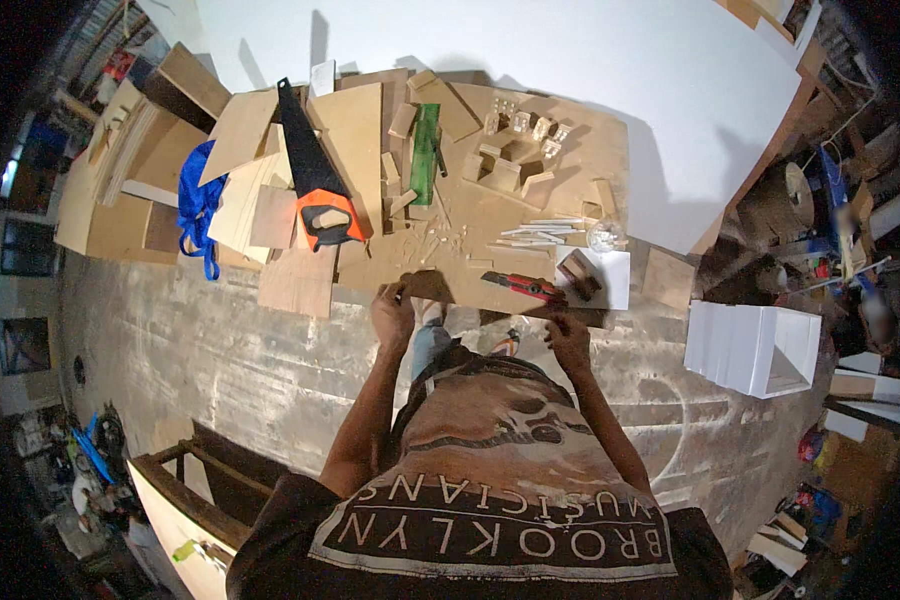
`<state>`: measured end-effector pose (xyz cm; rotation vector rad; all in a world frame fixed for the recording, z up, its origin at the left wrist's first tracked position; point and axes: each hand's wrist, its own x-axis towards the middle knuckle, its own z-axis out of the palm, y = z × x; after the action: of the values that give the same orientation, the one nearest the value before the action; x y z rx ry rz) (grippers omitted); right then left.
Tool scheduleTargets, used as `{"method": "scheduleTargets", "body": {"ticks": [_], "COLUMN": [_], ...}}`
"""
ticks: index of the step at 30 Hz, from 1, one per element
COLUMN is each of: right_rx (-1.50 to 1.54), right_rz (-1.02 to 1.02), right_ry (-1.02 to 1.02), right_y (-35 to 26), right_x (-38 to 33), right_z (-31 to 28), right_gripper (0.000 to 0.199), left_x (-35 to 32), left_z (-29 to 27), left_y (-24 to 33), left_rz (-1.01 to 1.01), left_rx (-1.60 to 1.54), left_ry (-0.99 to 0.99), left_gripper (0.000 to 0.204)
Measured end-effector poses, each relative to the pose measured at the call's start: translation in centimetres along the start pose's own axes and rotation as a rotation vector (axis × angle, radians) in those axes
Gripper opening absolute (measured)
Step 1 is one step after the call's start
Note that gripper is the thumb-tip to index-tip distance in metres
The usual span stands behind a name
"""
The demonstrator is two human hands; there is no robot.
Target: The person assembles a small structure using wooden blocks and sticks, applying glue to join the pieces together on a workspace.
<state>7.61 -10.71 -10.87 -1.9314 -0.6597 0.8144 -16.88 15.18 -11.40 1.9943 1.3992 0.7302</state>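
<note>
- Plywood tabletop (570, 150), frame centre to upper middle, littered with offcuts.
- Handsaw (313, 170), black blade and orange handle, upper left of centre on stacked sheets.
- Thin wood piece (432, 287) at the tabletop's near edge, centre frame.
- Left hand (392, 313): fingers pinching that piece's left end.
- Right hand (568, 338): fingers curled, seemingly on the edge below the red utility knife (523, 287); grip unclear.

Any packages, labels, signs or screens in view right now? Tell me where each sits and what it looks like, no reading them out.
No packages, signs or screens that I can make out.
Printed shirt: on the person, bottom centre; dark cloth with pale block lettering and a skull-like graphic.
White box: open and plain, on the floor beyond the right hand; no label visible.
Left hand: on the plywood board edge.
</note>
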Motion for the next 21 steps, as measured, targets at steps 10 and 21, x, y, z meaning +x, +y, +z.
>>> {"method": "scheduleTargets", "body": {"ticks": [10, 21], "right_rx": [0.041, 0.215], "right_rz": [0.196, 0.231], "right_ry": [0.153, 0.177], "right_y": [6.3, 3.2], "right_x": [-5.3, -4.8], "right_z": [-5.4, -6.8], "right_gripper": [0.023, 0.027], "left_x": [2.2, 1.9], "left_z": [1.2, 2.6], "left_y": [3.3, 3.6], "left_rz": [0.216, 0.07], "left_rx": [0.09, -0.166], "left_ry": [-0.192, -0.2], "left_gripper": [0.03, 0.026]}}
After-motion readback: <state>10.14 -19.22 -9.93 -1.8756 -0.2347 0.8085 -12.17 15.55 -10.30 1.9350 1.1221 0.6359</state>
